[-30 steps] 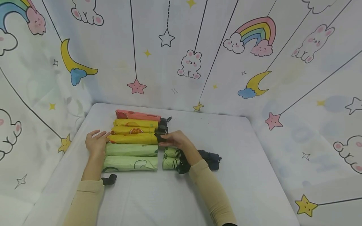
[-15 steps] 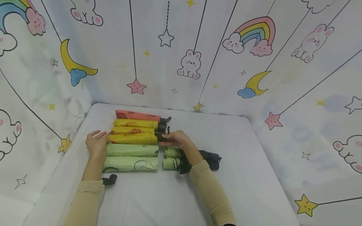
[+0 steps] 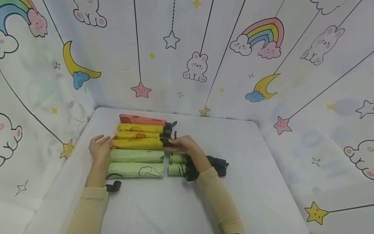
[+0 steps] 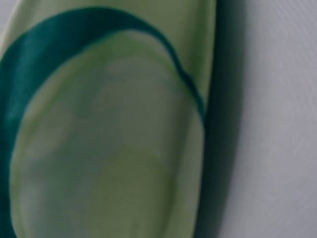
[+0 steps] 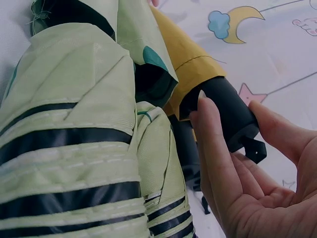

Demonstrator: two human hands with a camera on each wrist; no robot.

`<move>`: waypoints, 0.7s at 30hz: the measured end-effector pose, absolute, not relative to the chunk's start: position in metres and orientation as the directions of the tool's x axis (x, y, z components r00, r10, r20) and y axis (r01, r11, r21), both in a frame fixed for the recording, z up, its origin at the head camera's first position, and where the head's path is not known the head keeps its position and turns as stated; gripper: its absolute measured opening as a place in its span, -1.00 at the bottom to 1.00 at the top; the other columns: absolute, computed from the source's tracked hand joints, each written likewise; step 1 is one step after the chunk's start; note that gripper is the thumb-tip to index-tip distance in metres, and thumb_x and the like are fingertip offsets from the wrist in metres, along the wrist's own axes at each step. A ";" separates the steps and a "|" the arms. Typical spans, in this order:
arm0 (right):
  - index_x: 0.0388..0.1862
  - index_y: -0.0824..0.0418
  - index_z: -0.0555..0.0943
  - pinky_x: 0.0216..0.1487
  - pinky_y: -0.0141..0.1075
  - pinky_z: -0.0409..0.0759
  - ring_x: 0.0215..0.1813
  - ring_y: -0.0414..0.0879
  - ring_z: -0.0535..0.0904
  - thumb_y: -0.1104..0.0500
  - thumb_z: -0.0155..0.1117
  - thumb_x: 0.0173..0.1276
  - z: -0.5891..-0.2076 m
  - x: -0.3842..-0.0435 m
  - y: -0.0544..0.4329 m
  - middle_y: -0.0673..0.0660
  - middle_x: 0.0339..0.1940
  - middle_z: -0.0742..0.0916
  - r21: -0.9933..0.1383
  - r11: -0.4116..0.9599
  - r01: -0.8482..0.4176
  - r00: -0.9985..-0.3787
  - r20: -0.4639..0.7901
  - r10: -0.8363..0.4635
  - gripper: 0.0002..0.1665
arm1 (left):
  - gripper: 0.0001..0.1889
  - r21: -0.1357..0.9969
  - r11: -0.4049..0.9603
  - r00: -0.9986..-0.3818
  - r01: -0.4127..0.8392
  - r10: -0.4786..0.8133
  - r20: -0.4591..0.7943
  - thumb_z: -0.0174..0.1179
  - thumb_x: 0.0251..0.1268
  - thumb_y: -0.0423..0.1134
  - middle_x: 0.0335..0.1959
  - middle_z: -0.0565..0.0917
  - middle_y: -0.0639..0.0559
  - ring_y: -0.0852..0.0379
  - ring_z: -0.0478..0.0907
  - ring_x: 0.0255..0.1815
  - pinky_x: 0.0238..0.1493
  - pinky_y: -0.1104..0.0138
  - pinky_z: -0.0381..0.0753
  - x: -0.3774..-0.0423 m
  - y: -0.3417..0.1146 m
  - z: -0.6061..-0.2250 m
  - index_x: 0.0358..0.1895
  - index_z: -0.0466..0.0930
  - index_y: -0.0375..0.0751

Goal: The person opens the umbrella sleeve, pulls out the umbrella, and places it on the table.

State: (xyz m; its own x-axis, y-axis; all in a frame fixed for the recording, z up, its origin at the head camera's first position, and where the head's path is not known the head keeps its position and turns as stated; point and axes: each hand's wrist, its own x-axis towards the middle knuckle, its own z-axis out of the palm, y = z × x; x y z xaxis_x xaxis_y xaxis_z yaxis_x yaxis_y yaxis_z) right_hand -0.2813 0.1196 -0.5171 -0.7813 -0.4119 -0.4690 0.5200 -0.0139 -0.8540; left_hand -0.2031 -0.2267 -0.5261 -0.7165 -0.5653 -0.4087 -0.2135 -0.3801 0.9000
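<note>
Pinching the black handle (image 5: 222,106) of the front yellow umbrella (image 3: 137,144) in the right grip (image 3: 183,144), with the left grip (image 3: 99,150) loosely extended at its other end, and liable to skew it into the green roll (image 3: 135,156) just wristward if pushing unevenly.

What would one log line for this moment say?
right hand: pinches front yellow umbrella by handle | left hand: at its other end
</note>
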 end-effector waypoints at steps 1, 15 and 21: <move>0.09 0.58 0.65 0.06 -0.02 0.77 -0.09 0.22 0.82 0.39 0.45 0.36 -0.517 -0.281 0.120 0.45 0.09 0.73 -0.856 -0.012 0.516 -0.784 -0.466 -0.410 -0.62 | -0.32 0.900 -0.380 -0.716 -0.213 -0.566 -0.409 0.14 0.40 -0.63 0.44 0.46 -0.30 -0.08 0.56 0.38 -0.07 0.49 0.72 -0.203 -0.227 -0.526 0.53 0.22 -0.21; 0.13 0.61 0.61 0.06 -0.02 0.77 -0.12 0.19 0.82 0.40 0.43 0.38 -0.518 -0.279 0.131 0.47 0.11 0.71 -0.870 -0.024 0.492 -0.796 -0.439 -0.417 -0.59 | -0.36 0.916 -0.334 -0.715 -0.224 -0.582 -0.387 0.13 0.42 -0.60 0.42 0.49 -0.30 -0.07 0.59 0.35 -0.07 0.48 0.73 -0.203 -0.226 -0.525 0.51 0.25 -0.19; 0.11 0.58 0.64 0.06 -0.01 0.77 -0.13 0.18 0.83 0.39 0.44 0.37 -0.515 -0.278 0.133 0.45 0.07 0.74 -0.870 -0.016 0.493 -0.799 -0.445 -0.405 -0.61 | -0.32 0.915 -0.335 -0.722 -0.225 -0.573 -0.388 0.13 0.42 -0.61 0.44 0.47 -0.30 -0.08 0.56 0.38 -0.02 0.47 0.72 -0.202 -0.226 -0.525 0.55 0.21 -0.20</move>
